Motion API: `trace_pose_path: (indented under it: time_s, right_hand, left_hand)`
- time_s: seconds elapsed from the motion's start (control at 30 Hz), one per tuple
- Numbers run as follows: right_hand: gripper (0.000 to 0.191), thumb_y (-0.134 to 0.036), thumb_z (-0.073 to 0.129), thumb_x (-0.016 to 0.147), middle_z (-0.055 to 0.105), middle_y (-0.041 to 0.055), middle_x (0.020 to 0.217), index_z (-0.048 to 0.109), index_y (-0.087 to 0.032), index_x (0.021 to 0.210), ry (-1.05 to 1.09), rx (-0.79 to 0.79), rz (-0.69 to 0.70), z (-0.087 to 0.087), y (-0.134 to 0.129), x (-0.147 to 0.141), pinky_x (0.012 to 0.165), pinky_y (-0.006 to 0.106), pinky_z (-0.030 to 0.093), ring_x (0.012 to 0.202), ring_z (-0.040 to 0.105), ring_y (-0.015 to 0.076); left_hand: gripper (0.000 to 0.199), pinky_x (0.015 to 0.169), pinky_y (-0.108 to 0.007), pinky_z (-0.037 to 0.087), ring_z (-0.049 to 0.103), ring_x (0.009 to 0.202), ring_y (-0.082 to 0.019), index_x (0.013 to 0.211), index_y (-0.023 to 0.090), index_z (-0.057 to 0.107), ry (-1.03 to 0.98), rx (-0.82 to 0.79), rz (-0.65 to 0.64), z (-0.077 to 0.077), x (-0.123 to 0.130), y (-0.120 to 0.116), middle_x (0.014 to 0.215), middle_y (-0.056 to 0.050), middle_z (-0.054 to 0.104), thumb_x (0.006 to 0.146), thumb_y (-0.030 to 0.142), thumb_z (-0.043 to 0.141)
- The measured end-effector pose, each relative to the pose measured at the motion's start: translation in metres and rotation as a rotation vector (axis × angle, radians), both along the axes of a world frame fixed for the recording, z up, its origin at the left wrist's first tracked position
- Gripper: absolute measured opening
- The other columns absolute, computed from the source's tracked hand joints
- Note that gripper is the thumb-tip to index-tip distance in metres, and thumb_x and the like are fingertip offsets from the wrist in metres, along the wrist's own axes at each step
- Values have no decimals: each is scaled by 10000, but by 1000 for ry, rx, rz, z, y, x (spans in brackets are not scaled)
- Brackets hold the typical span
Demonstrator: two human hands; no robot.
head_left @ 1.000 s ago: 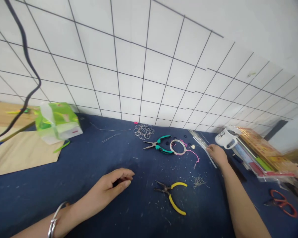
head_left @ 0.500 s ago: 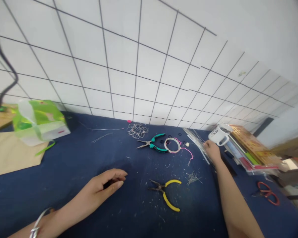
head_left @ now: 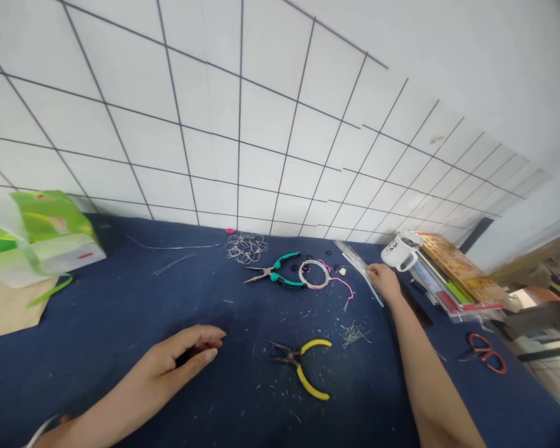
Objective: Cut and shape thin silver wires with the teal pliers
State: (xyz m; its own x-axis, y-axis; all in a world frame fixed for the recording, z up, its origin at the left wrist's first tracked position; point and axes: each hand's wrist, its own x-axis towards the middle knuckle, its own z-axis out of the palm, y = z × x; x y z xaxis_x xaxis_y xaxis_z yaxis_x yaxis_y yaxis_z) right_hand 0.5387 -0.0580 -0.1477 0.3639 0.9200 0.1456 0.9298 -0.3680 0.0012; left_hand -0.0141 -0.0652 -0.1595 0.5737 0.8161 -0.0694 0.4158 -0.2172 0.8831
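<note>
My left hand (head_left: 180,362) rests on the blue tabletop with fingers loosely curved and thumb apart, holding nothing. At the right, the fingers of my right hand (head_left: 385,283) are closed at the bundle of thin straight metal wires (head_left: 353,256); how many they grip is hidden. Yellow-handled pliers (head_left: 303,367) lie spread between my hands. Behind them are teal-handled long-nose pliers (head_left: 276,271), touching or very near a round coil (head_left: 300,278) with a pink strand. A small tangle of wire scraps (head_left: 353,335) lies near my right forearm.
A looped wire piece (head_left: 246,249) lies by the tiled wall (head_left: 266,155). A white mug (head_left: 400,254) and stacked books (head_left: 452,280) stand beyond my right hand. Red-handled scissors (head_left: 486,353) lie at the right. A green-and-white bag (head_left: 51,230) sits at the left. Wire clippings dot the cloth.
The view has turned slightly right, so things appear shifted left. My right hand stays at the wire bundle, and my left hand remains empty on the table.
</note>
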Motion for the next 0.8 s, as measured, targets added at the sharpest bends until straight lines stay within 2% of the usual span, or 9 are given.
trace_pose_path:
  time_s: [0.27, 0.43, 0.53, 0.6, 0.7, 0.8]
  right_hand:
    - [281, -308, 495, 873, 549, 72, 1107, 523, -157, 1109, -44, -16, -58, -4, 5, -6, 784, 379, 482, 926, 565, 178]
    - [250, -330, 484, 873, 567, 64, 1037, 551, -148, 1030, -20, 34, -61, -1, 5, -8, 771, 357, 459, 889, 560, 169]
    - [220, -341, 459, 862, 581, 78, 914, 580, -157, 871, 20, 88, -78, 3, 5, -10, 706, 289, 397, 813, 547, 169]
    - [237, -359, 438, 853, 585, 80, 828, 576, -167, 833, 55, 132, -99, 5, 6, -12, 651, 280, 362, 737, 539, 175]
    - [261, -366, 404, 851, 587, 78, 747, 574, -169, 871, 111, 221, -127, 12, 6, -15, 633, 291, 342, 687, 532, 193]
    - [272, -334, 394, 848, 612, 98, 842, 561, -166, 981, 171, 335, -108, 23, 7, -18, 692, 306, 356, 779, 544, 216]
  left_hand:
    - [309, 863, -328, 471, 588, 964, -207, 1089, 272, 554, -19, 10, -16, -2, 0, 0, 1041, -31, 626, 808, 397, 517]
    - [289, 850, -309, 474, 587, 948, -195, 1078, 269, 559, -42, 5, 2, 12, 3, -4, 1019, -22, 632, 810, 370, 516]
    - [264, 841, -288, 472, 582, 938, -176, 1060, 262, 561, -57, -1, -8, 22, 5, -6, 1014, -13, 624, 822, 359, 498]
    - [256, 830, -286, 473, 582, 923, -173, 1039, 251, 568, -53, 3, -6, 26, 6, -6, 1002, -13, 622, 826, 367, 485]
    - [262, 826, -290, 472, 585, 908, -172, 1032, 238, 573, -53, 3, -4, 27, 6, -5, 990, -19, 623, 830, 371, 471]
    - [270, 830, -291, 473, 587, 914, -177, 1043, 237, 569, -67, -3, -6, 25, 4, -6, 995, -26, 627, 825, 371, 483]
